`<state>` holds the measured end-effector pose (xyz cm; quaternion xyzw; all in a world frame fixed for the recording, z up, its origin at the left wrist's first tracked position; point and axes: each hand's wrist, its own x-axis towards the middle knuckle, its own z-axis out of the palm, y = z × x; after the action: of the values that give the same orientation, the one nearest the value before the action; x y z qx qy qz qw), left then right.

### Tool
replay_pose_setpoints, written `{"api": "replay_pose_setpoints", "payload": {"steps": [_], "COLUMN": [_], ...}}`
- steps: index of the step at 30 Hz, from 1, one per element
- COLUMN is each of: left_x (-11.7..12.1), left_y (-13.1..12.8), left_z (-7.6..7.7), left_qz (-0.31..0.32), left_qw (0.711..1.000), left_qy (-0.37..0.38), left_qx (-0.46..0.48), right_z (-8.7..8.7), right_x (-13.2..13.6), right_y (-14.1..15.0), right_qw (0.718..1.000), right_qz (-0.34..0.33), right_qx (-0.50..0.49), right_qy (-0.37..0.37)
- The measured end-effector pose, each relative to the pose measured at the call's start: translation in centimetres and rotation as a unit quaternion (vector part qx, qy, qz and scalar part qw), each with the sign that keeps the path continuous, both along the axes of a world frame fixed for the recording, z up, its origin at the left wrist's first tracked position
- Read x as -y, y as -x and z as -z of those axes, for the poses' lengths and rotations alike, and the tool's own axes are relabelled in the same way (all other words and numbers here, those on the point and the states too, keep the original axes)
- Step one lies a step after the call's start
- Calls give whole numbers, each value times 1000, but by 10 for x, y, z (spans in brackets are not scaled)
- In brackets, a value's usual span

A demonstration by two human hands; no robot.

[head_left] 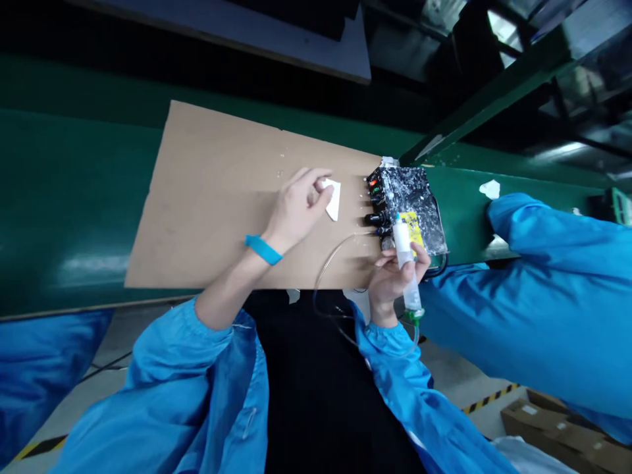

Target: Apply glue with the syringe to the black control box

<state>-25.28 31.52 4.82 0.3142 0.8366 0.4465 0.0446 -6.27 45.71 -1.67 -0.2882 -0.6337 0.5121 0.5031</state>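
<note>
One cardboard sheet (217, 197), one black module (407, 204), one syringe (405, 260), one white piece (334, 197), two hands, one wristband (263, 249).

Pretty dim overall, you've got light coming from above and to the right of your right hand (395, 273), where the overhead panels blow out white. Your left hand (299, 207) drops soft shadows onto the cardboard sheet (207, 197) just past its fingers. There's a hazy glare streak on the green belt (64, 217) far left. Edges bend hard, fisheye style, and the sleeves look smeary.
</note>
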Motion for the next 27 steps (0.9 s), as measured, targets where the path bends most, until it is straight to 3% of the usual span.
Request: {"api": "replay_pose_setpoints", "payload": {"steps": [6,11,15,17,19,21,23,27], "left_x": [122,173,184,182,178,176,175,177], "left_y": [-41,-74,-79,-79,-79,-79,-79,-79], "left_z": [23,45,54,56,57,58,59,62], "left_qz": [-78,-121,-115,-116,-121,-124,-123,-116], "left_qw": [980,969,972,971,969,968,967,965], "left_qy": [167,200,186,182,183,183,181,185], "left_qx": [-74,-76,-89,-103,-112,-119,-127,-147], "right_z": [-23,-46,-64,-67,-68,-68,-69,-71], "right_x": [-6,7,16,15,13,13,17,27], "right_y": [-48,-85,-107,-116,-123,-126,-125,-115], "right_qw": [999,996,989,969,931,901,904,976], "right_qz": [-8,-2,11,41,75,101,107,26], "right_qx": [-49,-76,-130,-189,-243,-275,-281,-191], "right_qy": [9,51,72,157,260,319,303,106]}}
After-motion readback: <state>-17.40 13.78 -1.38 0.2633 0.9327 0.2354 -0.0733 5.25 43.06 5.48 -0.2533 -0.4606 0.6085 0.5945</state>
